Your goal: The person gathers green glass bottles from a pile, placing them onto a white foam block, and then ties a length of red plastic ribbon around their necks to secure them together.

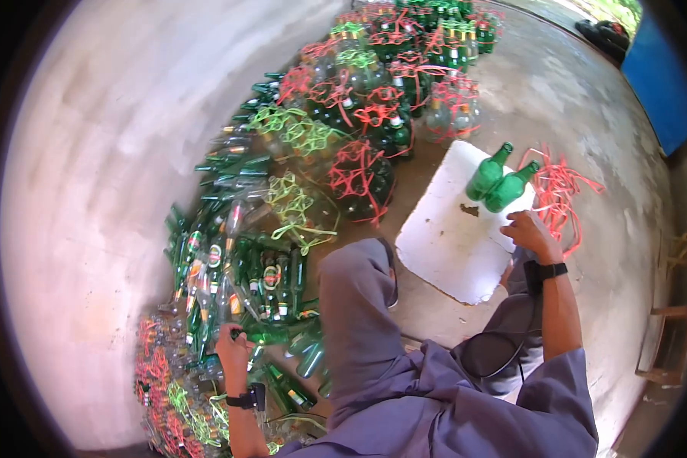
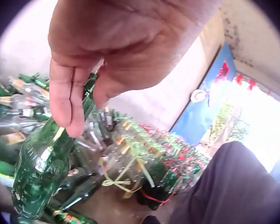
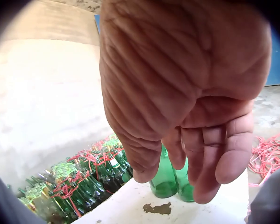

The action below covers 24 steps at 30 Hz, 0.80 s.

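Note:
My left hand is low on the left among loose bottles and grips a green glass bottle by its neck. In the left wrist view this bottle hangs tilted with its base down, and raised letters show on its shoulder. My right hand holds nothing, its fingers loosely bent over the near right corner of a white board. Two green bottles, one on the left and one on the right, stand side by side on the board, just beyond the right hand's fingers.
A heap of loose green and clear bottles lies along the wall at left. Bundles of bottles tied with red and green straps stand farther back. Loose red straps lie right of the board. A wooden stool stands at far right.

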Available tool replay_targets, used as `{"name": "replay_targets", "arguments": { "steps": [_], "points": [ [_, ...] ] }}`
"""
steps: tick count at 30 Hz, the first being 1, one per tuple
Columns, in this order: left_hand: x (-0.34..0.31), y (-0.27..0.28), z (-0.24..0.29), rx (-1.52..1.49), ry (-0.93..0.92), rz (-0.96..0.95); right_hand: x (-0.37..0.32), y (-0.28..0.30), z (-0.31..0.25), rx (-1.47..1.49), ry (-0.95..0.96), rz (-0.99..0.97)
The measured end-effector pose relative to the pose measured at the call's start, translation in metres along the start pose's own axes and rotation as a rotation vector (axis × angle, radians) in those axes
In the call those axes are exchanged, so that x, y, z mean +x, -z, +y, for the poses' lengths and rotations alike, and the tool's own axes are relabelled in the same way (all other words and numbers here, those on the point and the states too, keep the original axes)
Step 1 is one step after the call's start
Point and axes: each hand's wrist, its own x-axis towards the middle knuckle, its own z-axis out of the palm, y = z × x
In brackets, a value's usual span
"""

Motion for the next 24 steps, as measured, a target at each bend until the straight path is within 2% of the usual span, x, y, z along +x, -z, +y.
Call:
{"name": "replay_targets", "arguments": {
  "steps": [2, 3, 5, 9, 13, 14, 16, 17, 18, 19, 22, 23, 24],
  "points": [
    [0.010, -0.011, 0.043, 0.015, -0.132, -0.040, 0.000, -0.002, -0.001, 0.051, -0.061, -0.031],
    [0.017, -0.017, 0.063, 0.012, -0.140, -0.052, -0.003, -0.001, -0.004, 0.049, -0.073, -0.023],
    [0.031, -0.029, 0.103, -0.098, -0.332, -0.123, -0.006, -0.001, -0.009, 0.063, -0.046, -0.019],
    [0.035, -0.061, 0.214, -0.095, -0.413, -0.210, -0.010, 0.000, -0.014, 0.085, -0.024, 0.009],
    [0.033, -0.109, 0.283, -0.125, -0.646, -0.287, -0.008, 0.003, -0.030, 0.070, 0.046, 0.049],
    [0.031, -0.124, 0.296, -0.122, -0.725, -0.320, -0.008, 0.000, -0.035, 0.067, 0.035, 0.054],
    [0.023, -0.156, 0.319, -0.141, -0.732, -0.392, -0.008, -0.007, -0.049, 0.345, 0.185, 0.108],
    [0.018, -0.170, 0.330, -0.156, -0.735, -0.452, -0.008, -0.011, -0.055, 0.340, 0.175, 0.115],
    [0.015, -0.187, 0.336, -0.162, -0.739, -0.463, -0.008, -0.016, -0.060, 0.393, 0.192, 0.080],
    [0.015, -0.207, 0.337, -0.179, -0.828, -0.514, -0.008, -0.019, -0.066, 0.447, 0.209, 0.043],
    [-0.001, -0.252, 0.347, -0.133, -1.046, -0.590, -0.016, -0.022, -0.089, 0.469, 0.219, 0.033],
    [-0.006, -0.269, 0.344, -0.132, -1.025, -0.634, -0.017, -0.028, -0.093, 0.468, 0.209, 0.039],
    [-0.011, -0.285, 0.342, -0.122, -0.996, -0.692, -0.017, -0.034, -0.095, 0.378, 0.322, 0.150]
  ]
}}
